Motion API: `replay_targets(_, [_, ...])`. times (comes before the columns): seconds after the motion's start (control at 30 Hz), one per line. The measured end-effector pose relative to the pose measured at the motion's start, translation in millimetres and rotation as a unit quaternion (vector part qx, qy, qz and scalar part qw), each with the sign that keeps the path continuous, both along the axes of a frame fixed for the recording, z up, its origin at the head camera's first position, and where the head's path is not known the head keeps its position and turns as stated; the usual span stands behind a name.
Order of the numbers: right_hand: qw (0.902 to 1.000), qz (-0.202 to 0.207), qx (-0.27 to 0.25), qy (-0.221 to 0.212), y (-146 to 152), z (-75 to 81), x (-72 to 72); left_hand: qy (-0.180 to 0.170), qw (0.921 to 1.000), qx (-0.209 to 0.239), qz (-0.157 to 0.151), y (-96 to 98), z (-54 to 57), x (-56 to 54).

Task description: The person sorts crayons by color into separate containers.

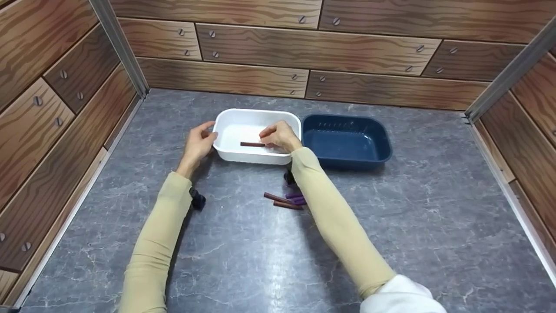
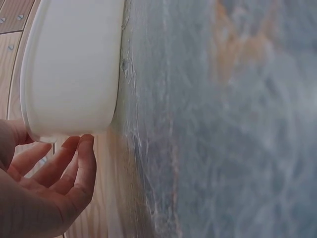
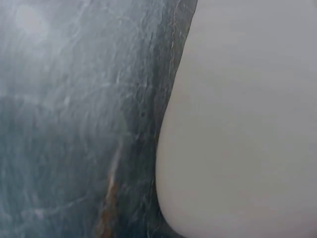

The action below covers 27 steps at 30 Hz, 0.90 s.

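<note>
A white plastic tub (image 1: pixel 236 126) stands on the grey marbled table. At its left end is my left hand (image 1: pixel 199 142), thumb and fingers gripping the rim and end wall. The left wrist view shows the fingertips of that hand (image 2: pixel 57 183) against the outside of the tub (image 2: pixel 74 64). Inside the tub, my right hand (image 1: pixel 280 135) pinches the right end of a thin brown stick (image 1: pixel 251 144), which lies level and close over the bottom. The right wrist view shows only the tub's outer wall (image 3: pixel 237 119) and table; the right hand is hidden there.
A dark blue tub (image 1: pixel 343 145) stands close against the white one's right side. In front of them lie two brown sticks (image 1: pixel 287 205) and some purple sticks (image 1: pixel 296 198), partly hidden by the right sleeve. Wood-patterned walls (image 1: pixel 252 41) bound the table at the back and sides.
</note>
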State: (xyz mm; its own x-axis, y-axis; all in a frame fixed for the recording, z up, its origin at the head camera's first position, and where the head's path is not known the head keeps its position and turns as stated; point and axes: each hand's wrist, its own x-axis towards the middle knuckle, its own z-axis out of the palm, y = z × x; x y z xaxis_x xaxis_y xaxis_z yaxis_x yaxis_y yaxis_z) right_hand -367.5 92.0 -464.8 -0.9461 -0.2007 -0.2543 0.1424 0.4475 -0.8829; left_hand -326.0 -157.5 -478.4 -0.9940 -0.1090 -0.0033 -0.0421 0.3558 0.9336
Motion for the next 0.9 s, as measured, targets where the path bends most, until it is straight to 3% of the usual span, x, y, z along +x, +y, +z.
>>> replay_targets(0.27, [0.9958, 0.047, -0.048, 0.061, 13.2, 10.9, 2.5, -0.015, 0.9995, 0.026, -0.012, 0.8, 2.1, 0.4])
replay_targets(0.53, [0.9864, 0.077, -0.096, 0.109, 28.5, 16.3, 29.7, -0.014, 0.9998, -0.001, -0.016, 0.5, 3.2, 2.7])
replay_targets(0.9, [0.9765, 0.066, -0.15, 0.14, 53.9, 13.1, 61.3, -0.011, 0.9997, -0.02, -0.007, 1.6, 1.4, 1.6])
